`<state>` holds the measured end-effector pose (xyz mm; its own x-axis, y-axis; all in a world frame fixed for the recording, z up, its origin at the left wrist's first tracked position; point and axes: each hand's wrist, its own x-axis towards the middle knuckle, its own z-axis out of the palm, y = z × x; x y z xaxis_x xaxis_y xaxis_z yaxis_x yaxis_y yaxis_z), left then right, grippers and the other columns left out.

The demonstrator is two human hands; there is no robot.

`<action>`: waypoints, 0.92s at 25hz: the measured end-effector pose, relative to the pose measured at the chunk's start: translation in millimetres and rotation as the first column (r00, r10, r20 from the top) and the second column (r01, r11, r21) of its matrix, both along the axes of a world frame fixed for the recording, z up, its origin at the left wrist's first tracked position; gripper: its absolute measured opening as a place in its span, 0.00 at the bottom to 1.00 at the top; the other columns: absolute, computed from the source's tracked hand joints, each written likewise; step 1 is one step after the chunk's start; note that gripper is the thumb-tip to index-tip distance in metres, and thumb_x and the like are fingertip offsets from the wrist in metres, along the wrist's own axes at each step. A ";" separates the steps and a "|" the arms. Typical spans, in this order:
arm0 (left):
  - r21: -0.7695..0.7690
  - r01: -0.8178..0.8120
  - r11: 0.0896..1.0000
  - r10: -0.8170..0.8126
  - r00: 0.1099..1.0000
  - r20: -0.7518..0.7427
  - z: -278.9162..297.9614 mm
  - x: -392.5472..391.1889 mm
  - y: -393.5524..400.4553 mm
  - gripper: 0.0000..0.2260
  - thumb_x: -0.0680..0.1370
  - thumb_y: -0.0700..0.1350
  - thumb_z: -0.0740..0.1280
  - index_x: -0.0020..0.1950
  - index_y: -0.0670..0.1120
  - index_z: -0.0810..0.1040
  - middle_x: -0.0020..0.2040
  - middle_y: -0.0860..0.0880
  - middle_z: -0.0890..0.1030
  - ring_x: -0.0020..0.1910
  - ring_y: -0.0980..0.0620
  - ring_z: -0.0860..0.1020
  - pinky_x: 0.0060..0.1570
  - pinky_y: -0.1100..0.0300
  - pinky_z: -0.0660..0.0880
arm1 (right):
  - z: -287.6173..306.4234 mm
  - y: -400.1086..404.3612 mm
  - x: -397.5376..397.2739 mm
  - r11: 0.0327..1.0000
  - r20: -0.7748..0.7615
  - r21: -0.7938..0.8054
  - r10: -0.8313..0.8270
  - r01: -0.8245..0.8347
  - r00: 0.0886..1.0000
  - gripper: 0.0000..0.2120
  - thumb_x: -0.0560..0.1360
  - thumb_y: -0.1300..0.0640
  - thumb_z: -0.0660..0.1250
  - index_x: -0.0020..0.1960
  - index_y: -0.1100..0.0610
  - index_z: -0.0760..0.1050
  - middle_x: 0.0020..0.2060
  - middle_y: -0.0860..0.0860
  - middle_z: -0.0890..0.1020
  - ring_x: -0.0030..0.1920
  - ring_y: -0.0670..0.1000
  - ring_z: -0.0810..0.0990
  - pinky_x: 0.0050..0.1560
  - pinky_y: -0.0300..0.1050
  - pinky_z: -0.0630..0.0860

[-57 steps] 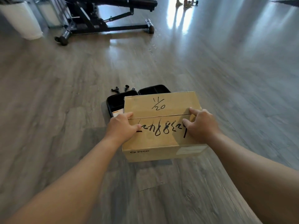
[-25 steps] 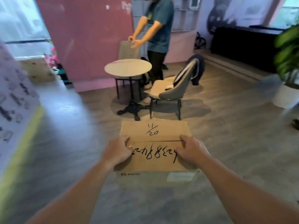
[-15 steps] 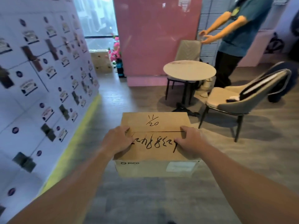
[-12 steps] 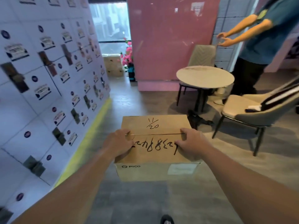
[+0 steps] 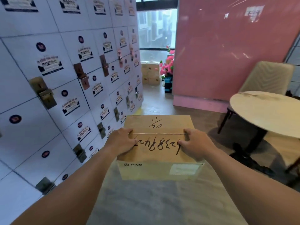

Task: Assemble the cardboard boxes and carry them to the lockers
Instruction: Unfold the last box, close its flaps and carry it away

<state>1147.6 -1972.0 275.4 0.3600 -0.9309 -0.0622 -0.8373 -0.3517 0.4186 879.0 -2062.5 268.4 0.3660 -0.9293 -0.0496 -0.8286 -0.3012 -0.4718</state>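
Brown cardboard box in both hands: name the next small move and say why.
Probably carry the closed brown cardboard box forward along the white lockers: left hand and right hand grip its ends, and more boxes stand ahead.

cardboard box [image 5: 159, 122] with "11/20" in black pen on its top flap, more black scribbled writing below it that is too messy to read, "pico" printed on its front side, a white sticker there too blurry to read, lockers [image 5: 53, 65] with stickers too blurry to read
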 end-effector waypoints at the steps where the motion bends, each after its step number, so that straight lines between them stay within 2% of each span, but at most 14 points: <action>1: 0.001 -0.005 1.000 0.005 1.000 0.003 -2.2 17.8 -29.9 0.22 0.76 0.57 0.70 0.68 0.53 0.76 0.59 0.49 0.80 0.55 0.48 0.78 0.52 0.57 0.75 | -2.5 -32.7 18.8 1.000 0.011 0.014 0.004 -0.004 1.000 0.20 0.76 0.45 0.69 0.65 0.53 0.76 0.46 0.47 0.77 0.43 0.50 0.74 0.44 0.44 0.71; 4: -0.016 0.010 1.000 -0.010 1.000 -0.002 -10.3 71.7 -120.6 0.22 0.76 0.56 0.70 0.68 0.52 0.76 0.59 0.48 0.80 0.51 0.50 0.76 0.53 0.56 0.76 | -12.4 -127.8 70.9 1.000 0.014 0.025 -0.007 0.006 1.000 0.20 0.76 0.45 0.70 0.64 0.52 0.78 0.48 0.48 0.79 0.45 0.51 0.74 0.46 0.44 0.71; 7: -0.024 0.037 0.999 -0.037 0.999 -0.014 -11.2 120.6 -214.7 0.22 0.76 0.55 0.70 0.68 0.50 0.76 0.60 0.47 0.81 0.49 0.52 0.73 0.50 0.59 0.72 | -11.7 -218.7 119.9 0.998 0.019 0.030 -0.063 0.063 0.998 0.20 0.73 0.42 0.71 0.62 0.49 0.79 0.52 0.49 0.83 0.48 0.54 0.78 0.51 0.47 0.77; 11: -0.001 0.070 0.998 -0.070 0.997 -0.019 -1.0 176.1 -351.4 0.23 0.76 0.58 0.70 0.69 0.53 0.75 0.62 0.49 0.81 0.56 0.49 0.78 0.56 0.54 0.76 | -0.9 -341.6 169.8 0.991 0.019 0.062 -0.121 0.120 0.992 0.20 0.73 0.43 0.71 0.61 0.50 0.79 0.51 0.50 0.84 0.54 0.56 0.81 0.53 0.49 0.78; 13: 0.001 0.090 0.996 -0.090 0.996 -0.023 2.4 193.4 -409.0 0.25 0.76 0.58 0.70 0.71 0.53 0.73 0.64 0.49 0.79 0.59 0.48 0.77 0.57 0.55 0.74 | 1.9 -394.5 185.4 0.990 0.013 0.055 -0.127 0.127 0.992 0.20 0.73 0.42 0.71 0.62 0.49 0.79 0.52 0.50 0.84 0.54 0.56 0.81 0.52 0.49 0.78; 17: -0.006 0.114 0.994 -0.114 0.993 -0.022 -5.1 225.5 -551.2 0.22 0.77 0.56 0.70 0.70 0.51 0.74 0.63 0.48 0.79 0.53 0.51 0.74 0.50 0.59 0.70 | -6.4 -534.1 217.6 0.990 0.041 0.063 -0.126 0.123 0.991 0.21 0.75 0.44 0.72 0.65 0.52 0.78 0.56 0.51 0.84 0.51 0.54 0.79 0.49 0.47 0.75; 23: -0.002 0.032 0.999 -0.032 0.998 -0.054 -4.5 271.8 -750.9 0.27 0.75 0.57 0.71 0.73 0.54 0.73 0.65 0.49 0.79 0.61 0.47 0.77 0.59 0.55 0.75 | -1.9 -747.5 265.6 0.997 0.044 0.050 -0.054 0.052 0.998 0.23 0.75 0.45 0.72 0.67 0.54 0.77 0.60 0.54 0.82 0.57 0.56 0.80 0.50 0.47 0.74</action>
